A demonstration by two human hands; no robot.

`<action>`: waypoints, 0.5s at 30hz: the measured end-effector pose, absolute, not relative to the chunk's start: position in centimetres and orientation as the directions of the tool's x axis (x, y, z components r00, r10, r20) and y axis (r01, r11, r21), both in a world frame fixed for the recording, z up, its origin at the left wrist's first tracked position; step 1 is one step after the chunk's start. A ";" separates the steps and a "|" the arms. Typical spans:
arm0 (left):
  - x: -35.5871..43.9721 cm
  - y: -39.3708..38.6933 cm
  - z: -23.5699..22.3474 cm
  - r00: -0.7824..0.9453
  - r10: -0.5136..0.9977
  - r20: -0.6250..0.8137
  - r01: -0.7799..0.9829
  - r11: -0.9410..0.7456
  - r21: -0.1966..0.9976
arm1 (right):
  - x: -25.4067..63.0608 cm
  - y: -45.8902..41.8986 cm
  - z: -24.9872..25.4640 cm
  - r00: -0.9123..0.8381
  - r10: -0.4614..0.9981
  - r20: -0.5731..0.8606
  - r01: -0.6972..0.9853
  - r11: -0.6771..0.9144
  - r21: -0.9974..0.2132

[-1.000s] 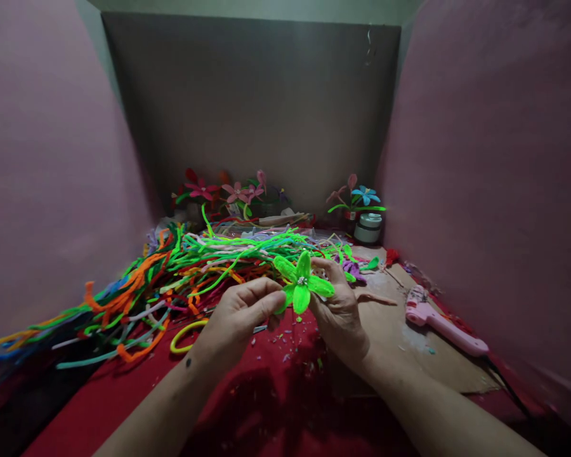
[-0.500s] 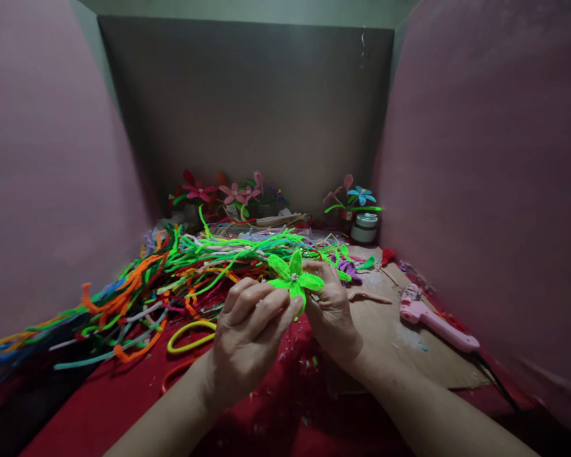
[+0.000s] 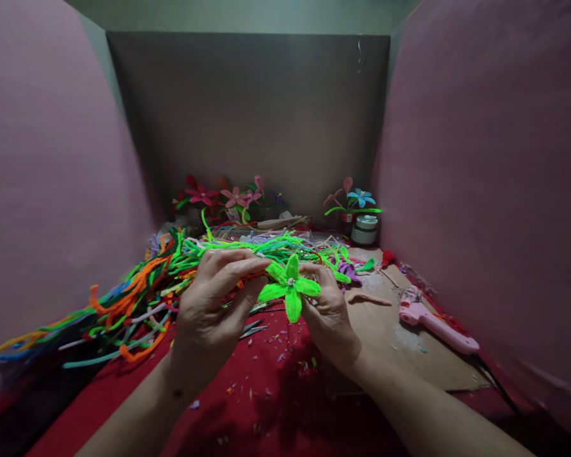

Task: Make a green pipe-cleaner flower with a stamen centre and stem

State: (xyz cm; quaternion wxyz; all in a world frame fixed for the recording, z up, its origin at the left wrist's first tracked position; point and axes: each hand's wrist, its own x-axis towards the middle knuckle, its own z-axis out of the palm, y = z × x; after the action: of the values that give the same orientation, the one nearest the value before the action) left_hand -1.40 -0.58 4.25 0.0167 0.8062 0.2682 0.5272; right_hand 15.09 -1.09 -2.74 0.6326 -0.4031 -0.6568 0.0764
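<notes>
A bright green pipe-cleaner flower (image 3: 292,303) with a pale beaded centre is held up in front of me, its petals spread. Behind its right side, my right hand (image 3: 330,314) is closed on it; the exact grip, at the back of the flower, is hidden. My left hand (image 3: 219,298) is at the left petals, forefinger and thumb curled close about the upper-left petal's tip. The left hand partly covers a heap of coloured pipe cleaners (image 3: 247,244). Under that hand, scissor blades (image 3: 253,330) show on the red cloth.
A pink glue gun (image 3: 438,327) lies on brown cardboard (image 3: 375,336) at the right, its cord running off the front. Finished flowers (image 3: 235,197) and a pale jar (image 3: 364,230) stand along the back. Pink side panels (image 3: 490,178) enclose the table. Scraps litter the red cloth (image 3: 257,406).
My left hand has moved left and off the flower's front, now at its left petals. The flower faces me more fully. The scissors' yellow handle is now covered by my left hand.
</notes>
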 end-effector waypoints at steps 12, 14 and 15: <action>-2.6 2.1 3.0 0.607 0.527 0.595 0.380 -0.850 0.366 | 14.7 -1.5 -1.9 0.087 0.656 0.750 0.353 0.684 -0.639; -2.8 1.4 3.8 0.622 0.524 0.582 0.391 -0.852 0.348 | 14.7 -1.5 -1.9 0.074 0.642 0.763 0.371 0.693 -0.619; -2.8 1.0 4.2 0.637 0.498 0.589 0.397 -0.866 0.302 | 14.7 -1.5 -1.9 0.068 0.635 0.769 0.382 0.696 -0.608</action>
State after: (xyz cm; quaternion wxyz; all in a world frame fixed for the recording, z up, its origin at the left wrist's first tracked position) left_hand -2.83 0.99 4.22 0.0723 0.9017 0.2481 0.3465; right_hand 14.70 -1.50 -1.89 0.6260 -0.3768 -0.6753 0.1010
